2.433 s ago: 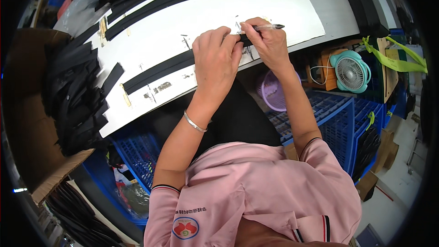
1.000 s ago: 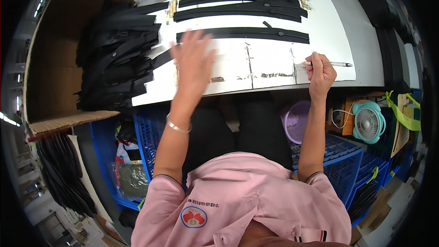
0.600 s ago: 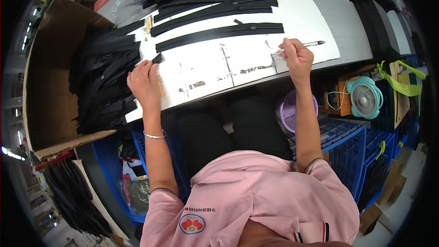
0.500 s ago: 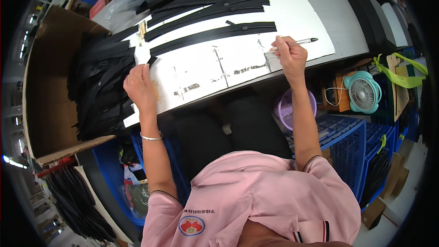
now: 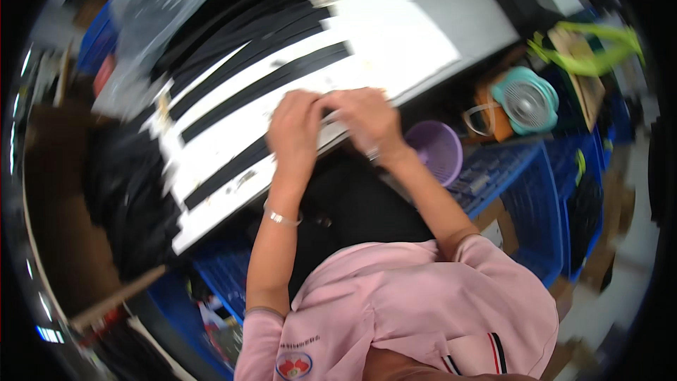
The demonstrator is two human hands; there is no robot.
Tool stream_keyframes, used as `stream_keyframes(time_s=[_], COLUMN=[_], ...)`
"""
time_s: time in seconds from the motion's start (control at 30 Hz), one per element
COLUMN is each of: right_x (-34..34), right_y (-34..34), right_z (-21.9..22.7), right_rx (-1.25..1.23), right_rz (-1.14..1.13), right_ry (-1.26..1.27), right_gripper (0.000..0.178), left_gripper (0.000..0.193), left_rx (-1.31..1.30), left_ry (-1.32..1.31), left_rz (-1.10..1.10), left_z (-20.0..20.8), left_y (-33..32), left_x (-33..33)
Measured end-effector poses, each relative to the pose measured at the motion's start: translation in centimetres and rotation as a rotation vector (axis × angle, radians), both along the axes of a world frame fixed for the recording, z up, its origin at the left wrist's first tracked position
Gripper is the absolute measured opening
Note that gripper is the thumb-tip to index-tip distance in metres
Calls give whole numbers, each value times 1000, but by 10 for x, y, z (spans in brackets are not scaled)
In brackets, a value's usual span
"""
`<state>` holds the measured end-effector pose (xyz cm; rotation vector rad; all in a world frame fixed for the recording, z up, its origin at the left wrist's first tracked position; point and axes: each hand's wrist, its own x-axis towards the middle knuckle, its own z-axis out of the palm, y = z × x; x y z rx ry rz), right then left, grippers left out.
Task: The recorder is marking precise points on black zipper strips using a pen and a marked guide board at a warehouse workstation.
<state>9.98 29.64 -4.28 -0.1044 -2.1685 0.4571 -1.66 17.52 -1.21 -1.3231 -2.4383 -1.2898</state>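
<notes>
Our left hand (image 5: 293, 130) and right hand (image 5: 368, 121) meet over a black strip (image 5: 231, 172), grasp too blurred to tell; let's align it with the near edge of the white board (image 5: 398, 25).

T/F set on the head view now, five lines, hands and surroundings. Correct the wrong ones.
1. The left hand and right hand are close together. True.
2. A black strip stretches leftward from the left hand across the white board. True.
3. The fan is bright red. False: the fan is teal.
4. The cardboard box is at the person's right. False: the cardboard box is at the left.
5. The purple basket is left of the fan. True.
</notes>
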Motion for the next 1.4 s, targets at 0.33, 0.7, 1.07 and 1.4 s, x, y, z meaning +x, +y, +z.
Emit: stream_keyframes(time_s=[0.33,0.7,1.07,1.4], right_x=[15,-22,-22,-18], right_y=[12,-4,-5,-2], right_z=[-34,-44,-48,-48], right_rx=[115,44,108,147], right_rz=[25,-80,-248,-291], right_ry=[85,436,529,500], right_gripper=[39,27,19,18], left_gripper=[21,27,23,24], left_rx=[-96,-10,-213,-192], left_ry=[86,142,329,334], left_rz=[-36,-94,-158,-168], left_z=[-17,-3,17,10], left_y=[-9,-6,1,2], left_x=[-1,13,29,25])
